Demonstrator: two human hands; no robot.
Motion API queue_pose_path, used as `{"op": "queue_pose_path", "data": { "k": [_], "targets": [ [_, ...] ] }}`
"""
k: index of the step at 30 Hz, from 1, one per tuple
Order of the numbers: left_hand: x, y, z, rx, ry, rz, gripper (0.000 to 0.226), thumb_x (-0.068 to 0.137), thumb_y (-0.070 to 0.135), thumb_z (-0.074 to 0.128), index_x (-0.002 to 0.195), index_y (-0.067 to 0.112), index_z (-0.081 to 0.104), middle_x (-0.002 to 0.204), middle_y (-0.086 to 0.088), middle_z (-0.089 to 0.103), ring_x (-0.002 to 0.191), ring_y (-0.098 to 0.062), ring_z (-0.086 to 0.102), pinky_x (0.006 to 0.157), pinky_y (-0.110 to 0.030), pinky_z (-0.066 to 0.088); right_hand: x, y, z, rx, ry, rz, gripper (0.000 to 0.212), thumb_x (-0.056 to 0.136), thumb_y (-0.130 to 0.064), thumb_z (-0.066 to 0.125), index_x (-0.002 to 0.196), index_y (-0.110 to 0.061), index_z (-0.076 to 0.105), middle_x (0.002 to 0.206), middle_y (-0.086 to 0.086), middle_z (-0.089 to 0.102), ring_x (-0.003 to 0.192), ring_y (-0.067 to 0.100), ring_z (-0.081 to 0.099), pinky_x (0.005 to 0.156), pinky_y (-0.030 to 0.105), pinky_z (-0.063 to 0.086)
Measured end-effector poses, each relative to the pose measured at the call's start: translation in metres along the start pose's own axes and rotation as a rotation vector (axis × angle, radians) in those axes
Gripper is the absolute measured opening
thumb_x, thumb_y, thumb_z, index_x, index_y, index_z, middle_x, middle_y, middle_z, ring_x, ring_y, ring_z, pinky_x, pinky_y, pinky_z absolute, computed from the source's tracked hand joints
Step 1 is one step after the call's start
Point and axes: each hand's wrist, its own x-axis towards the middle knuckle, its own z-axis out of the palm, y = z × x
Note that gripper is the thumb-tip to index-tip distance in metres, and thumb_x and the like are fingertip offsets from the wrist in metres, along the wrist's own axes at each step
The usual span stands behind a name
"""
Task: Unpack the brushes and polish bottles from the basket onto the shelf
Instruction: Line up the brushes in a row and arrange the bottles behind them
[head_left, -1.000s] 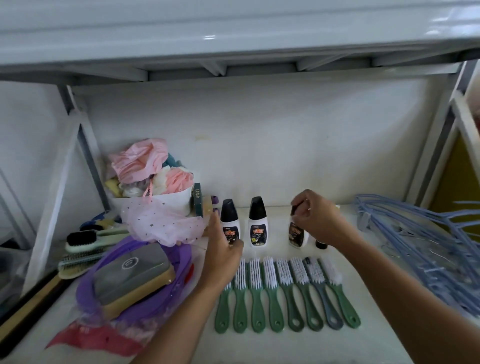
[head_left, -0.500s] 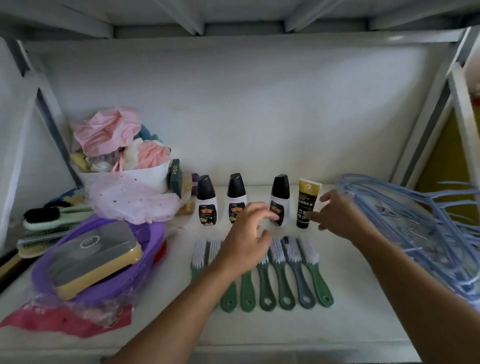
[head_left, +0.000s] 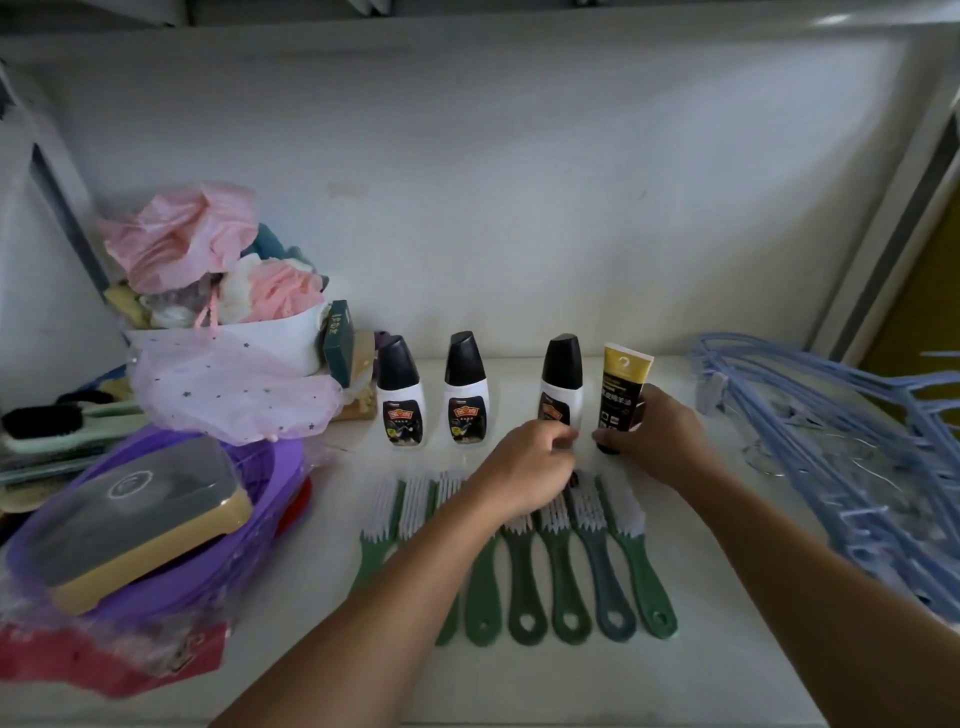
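Three white polish bottles with black caps stand in a row on the white shelf (head_left: 727, 649): one (head_left: 399, 395) at the left, one (head_left: 466, 391) in the middle, one (head_left: 561, 379) at the right. My left hand (head_left: 524, 467) has its fingertips at the base of the right bottle. A black and yellow polish tube (head_left: 621, 389) stands upright beside it, and my right hand (head_left: 660, 441) grips its lower part. Several green brushes (head_left: 566, 571) with white bristles lie side by side in front, partly under my left arm. The purple basket (head_left: 218, 551) sits at the left.
A brush with a clear lid and tan base (head_left: 140, 519) lies in the basket. A white tub of pink and white fabric (head_left: 218, 291) stands behind it, other brushes (head_left: 57, 426) at the far left. Blue hangers (head_left: 841, 457) are piled at the right.
The view has tilted down and closer. My right hand has closed round the tube, which it was only near before. My left hand has moved right to the third bottle.
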Motion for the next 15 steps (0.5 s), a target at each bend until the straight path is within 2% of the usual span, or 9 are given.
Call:
{"op": "queue_pose_path", "data": {
  "k": [2,5,8,13,15],
  "targets": [
    [0.002,-0.001,-0.003,-0.012,0.013,-0.004,0.049,0.088,0.017,0.045,0.134,0.022,0.063,0.133,0.003,0.064,0.118,-0.012,0.057,0.078,-0.013,0.038,0.003,0.004,0.001,0.021,-0.002,-0.001,0.052,0.072,-0.029,0.084,0.116,-0.021,0.056,0.093,-0.003,0.065,0.075,0.011,0.056,0.057,0.021,0.037],
    [0.003,-0.002,-0.004,0.003,0.009,-0.015,0.047,0.089,0.018,0.046,0.133,0.022,0.064,0.136,0.004,0.063,0.118,-0.010,0.056,0.084,-0.018,0.039,0.005,0.010,-0.002,0.054,-0.014,0.000,0.055,0.074,-0.023,0.079,0.124,-0.020,0.054,0.106,0.004,0.069,0.084,0.017,0.059,0.071,0.026,0.041],
    [0.003,-0.003,-0.002,0.009,0.020,-0.018,0.049,0.090,0.015,0.045,0.136,0.020,0.061,0.141,0.002,0.061,0.128,-0.013,0.055,0.096,-0.023,0.039,0.003,0.011,-0.002,0.066,-0.028,-0.004,0.056,0.075,-0.023,0.079,0.125,-0.020,0.054,0.110,0.004,0.070,0.084,0.015,0.059,0.073,0.026,0.042],
    [-0.004,-0.006,-0.001,0.044,0.067,-0.004,0.053,0.091,0.005,0.040,0.139,0.019,0.059,0.144,0.002,0.058,0.132,-0.013,0.051,0.098,-0.021,0.035,0.002,0.005,-0.001,0.104,-0.070,-0.013,0.058,0.077,-0.020,0.079,0.129,-0.017,0.053,0.115,0.005,0.069,0.089,0.016,0.060,0.079,0.026,0.044],
    [-0.011,-0.008,-0.003,0.061,0.112,0.015,0.054,0.091,0.003,0.039,0.137,0.019,0.061,0.141,0.003,0.060,0.132,-0.011,0.052,0.100,-0.021,0.035,0.002,0.005,-0.004,0.096,-0.080,0.003,0.059,0.077,-0.023,0.080,0.129,-0.018,0.052,0.113,0.004,0.069,0.089,0.015,0.060,0.073,0.025,0.045]
  ]
}}
